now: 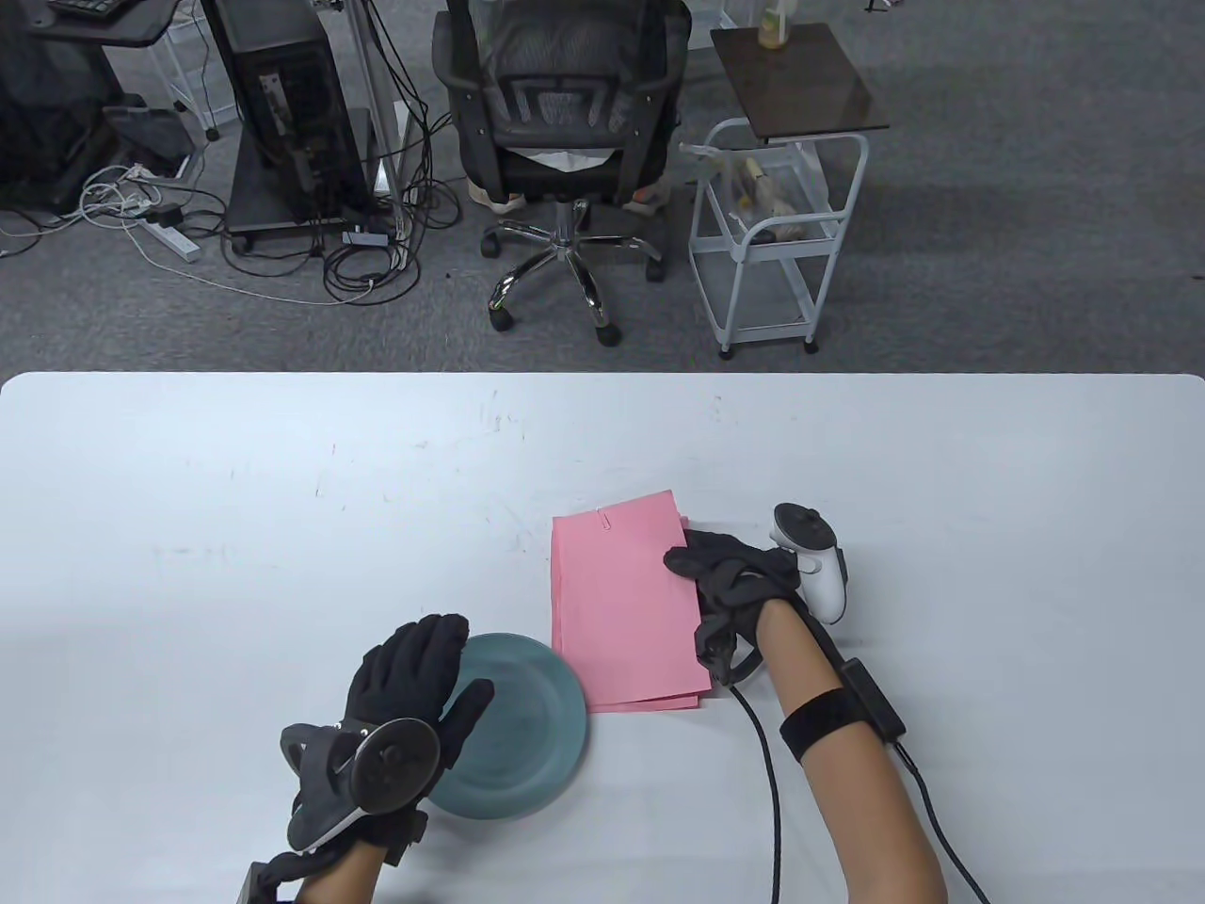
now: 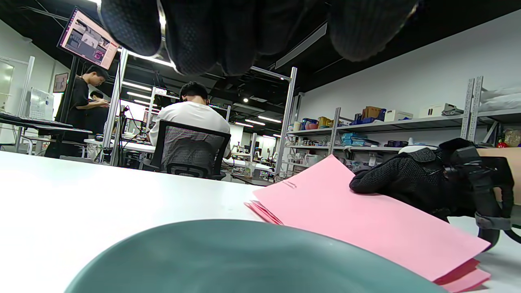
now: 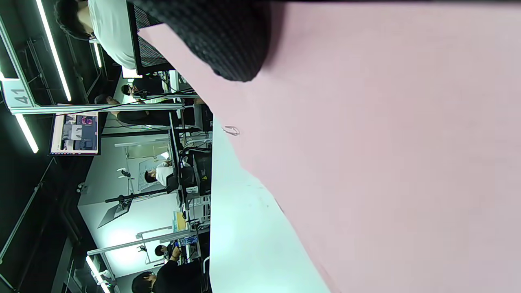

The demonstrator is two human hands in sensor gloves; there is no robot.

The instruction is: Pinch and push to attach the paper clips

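A stack of pink paper (image 1: 621, 612) lies at the table's middle, with one paper clip (image 1: 603, 518) on its far edge. My right hand (image 1: 701, 568) grips the stack's right edge, fingers lying on top of the sheets. My left hand (image 1: 459, 664) hovers with fingers spread over the left part of a teal plate (image 1: 537, 744), holding nothing. In the left wrist view the plate (image 2: 244, 260) shows no clips; the paper (image 2: 346, 219), its clip (image 2: 290, 184) and the right hand (image 2: 403, 179) lie beyond it. The right wrist view shows the paper (image 3: 386, 162) and clip (image 3: 230, 130).
The white table (image 1: 282, 527) stretches wide to the left and far side. A cable (image 1: 767, 782) runs from my right wrist across the table to the near edge. An office chair (image 1: 560, 141) and a white cart (image 1: 781, 217) stand beyond the table.
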